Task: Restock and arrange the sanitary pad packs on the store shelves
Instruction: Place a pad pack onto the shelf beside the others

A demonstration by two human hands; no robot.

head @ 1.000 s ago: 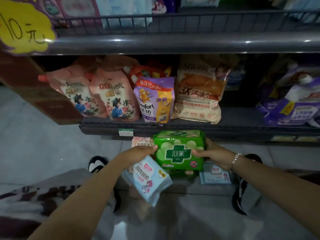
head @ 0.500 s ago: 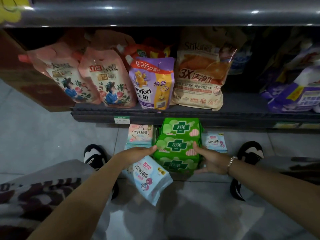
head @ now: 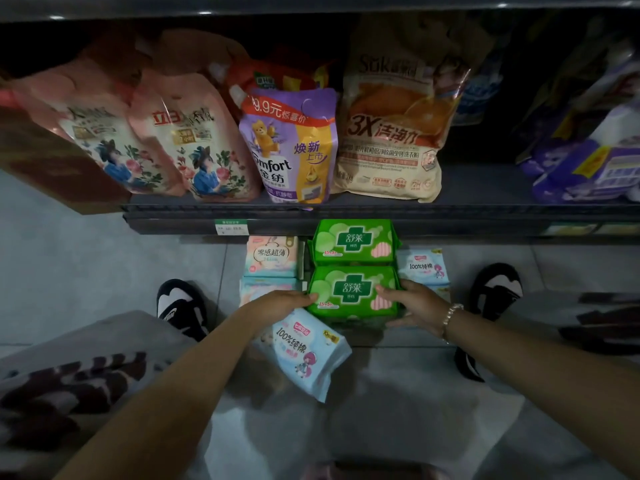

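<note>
Two green plastic sanitary pad packs (head: 353,268) are stacked on the grey tiled floor (head: 69,271); the nearer one is held at its sides between the left hand (head: 282,303) and right hand (head: 417,304), fingers curled about its edges. A pale blue pack (head: 306,358) lies just below the left fingers. Step judged: gathering stock. The next move likely calls for a lift to the dark metal shelf (head: 485,202) beyond the fingertips. Lighting is dim.

Green pads (head: 353,293): glossy plastic wrap. Refill pouches (head: 207,140): shiny plastic film. Shelf (head: 485,199): dark matt metal. Floor (head: 69,265): smooth grey tile.
</note>
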